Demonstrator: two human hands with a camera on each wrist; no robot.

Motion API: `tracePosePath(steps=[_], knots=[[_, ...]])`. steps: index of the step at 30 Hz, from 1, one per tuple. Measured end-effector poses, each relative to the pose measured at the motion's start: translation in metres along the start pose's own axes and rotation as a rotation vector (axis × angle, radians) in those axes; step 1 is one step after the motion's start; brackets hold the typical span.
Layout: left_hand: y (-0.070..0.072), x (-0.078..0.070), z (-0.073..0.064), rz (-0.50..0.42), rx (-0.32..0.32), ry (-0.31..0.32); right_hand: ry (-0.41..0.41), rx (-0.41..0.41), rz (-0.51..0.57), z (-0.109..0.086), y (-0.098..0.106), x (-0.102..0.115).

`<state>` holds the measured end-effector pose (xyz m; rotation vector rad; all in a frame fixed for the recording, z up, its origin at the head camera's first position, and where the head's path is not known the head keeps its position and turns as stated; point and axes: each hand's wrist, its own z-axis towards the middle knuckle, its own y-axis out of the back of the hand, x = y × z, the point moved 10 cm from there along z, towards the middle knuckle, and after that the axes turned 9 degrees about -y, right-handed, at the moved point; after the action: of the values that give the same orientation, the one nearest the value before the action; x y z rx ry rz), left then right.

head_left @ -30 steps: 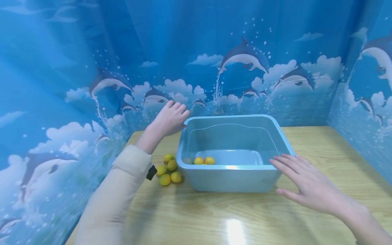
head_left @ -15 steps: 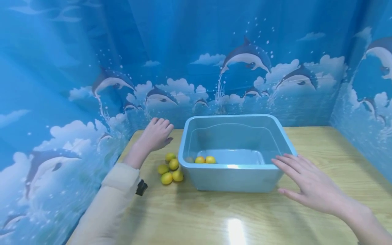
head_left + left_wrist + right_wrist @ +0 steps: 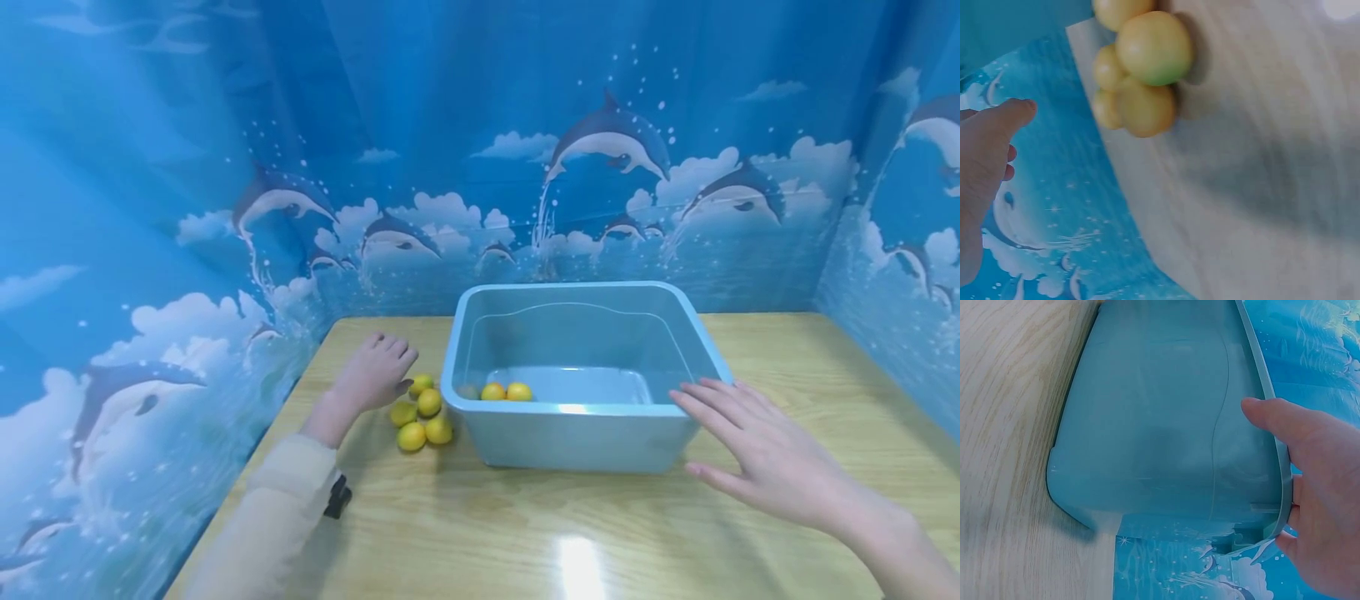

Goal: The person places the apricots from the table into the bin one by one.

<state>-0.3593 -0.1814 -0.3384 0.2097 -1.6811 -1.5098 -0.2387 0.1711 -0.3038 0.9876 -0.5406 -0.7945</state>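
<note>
Three walls of blue dolphin-print sheeting (image 3: 450, 83) are rising left, behind and right of both hands' fingertips, with clouds and splashes showing. Light wood-grain table (image 3: 487, 533) is spreading under and around the fingers. Pale blue tub (image 3: 577, 442) is sitting upright on it, between the hands, its near right corner directly under the right fingertips. Beige sleeve (image 3: 262, 508) is running back from the left fingers, down to the near left.

Right hand (image 3: 772, 442): fingers lying straight over the tub rim, touching it, thumb spreading away from them; not gripping. Left hand (image 3: 371, 375): fingers bending loosely, gripping nothing, thumb pointing toward the fruit. Glare patch (image 3: 579, 567) is shining on the wood, nearer the person than either set of fingers.

Five yellow-green fruits (image 3: 412, 437) are clustering just right of the left fingers, outside the tub. Two orange-yellow fruits (image 3: 519, 392) are showing inside it, well left of the right fingertips.
</note>
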Motion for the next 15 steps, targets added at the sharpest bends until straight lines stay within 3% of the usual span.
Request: tracePosePath(steps=[9, 15], knots=[[-0.025, -0.01, -0.018, -0.02, 0.013, -0.028, 0.0, -0.001, 0.006, 0.0, -0.002, 0.0], [-0.042, -0.016, -0.028, -0.094, 0.07, -0.043, -0.004, -0.002, 0.009, 0.0, -0.002, -0.001]])
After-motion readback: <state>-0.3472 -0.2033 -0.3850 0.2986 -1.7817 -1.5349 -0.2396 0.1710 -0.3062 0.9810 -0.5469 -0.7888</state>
